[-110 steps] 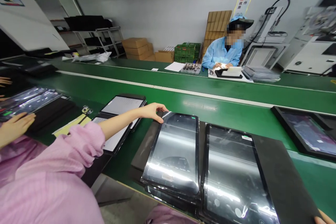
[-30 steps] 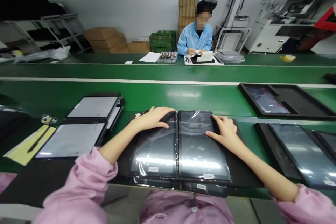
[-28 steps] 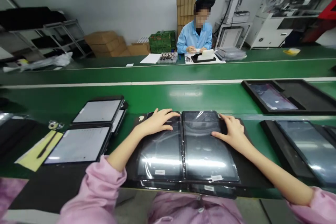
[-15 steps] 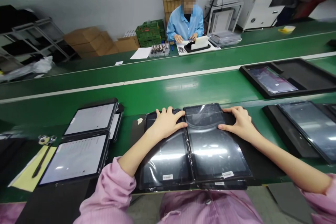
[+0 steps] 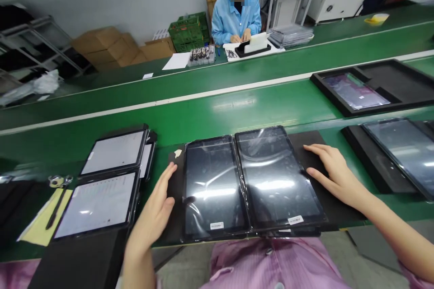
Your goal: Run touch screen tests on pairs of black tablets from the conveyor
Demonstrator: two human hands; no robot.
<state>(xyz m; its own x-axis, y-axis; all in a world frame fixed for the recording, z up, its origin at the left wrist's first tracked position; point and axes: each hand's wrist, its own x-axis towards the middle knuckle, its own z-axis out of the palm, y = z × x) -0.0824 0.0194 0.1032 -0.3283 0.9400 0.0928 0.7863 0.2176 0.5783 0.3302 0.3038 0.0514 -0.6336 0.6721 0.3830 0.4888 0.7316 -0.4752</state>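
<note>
Two dark tablets lie side by side on a black foam mat at the table's front edge, the left tablet (image 5: 215, 180) and the right tablet (image 5: 276, 176). Each carries a small white label near its bottom edge. My left hand (image 5: 156, 210) is just left of the left tablet, fingers stretched out over the mat's edge and holding nothing. Over the black foam mat (image 5: 308, 140), right of the right tablet, my right hand (image 5: 334, 174) has its fingers apart and grips nothing. Part of another dark device shows beneath the right tablet's lower edge.
Tablets with lit white screens (image 5: 98, 203) are at left, beside a yellow cloth (image 5: 40, 221). A tablet (image 5: 403, 144) rests on black foam at right. Behind it is a foam tray (image 5: 400, 83) holding another tablet. Across the green belt (image 5: 203, 113), a person in blue (image 5: 235, 16) works.
My left hand has left the left tablet's top and moved left and down beside it. My right hand has drawn right, off the right tablet's edge. The view has tilted slightly down.
</note>
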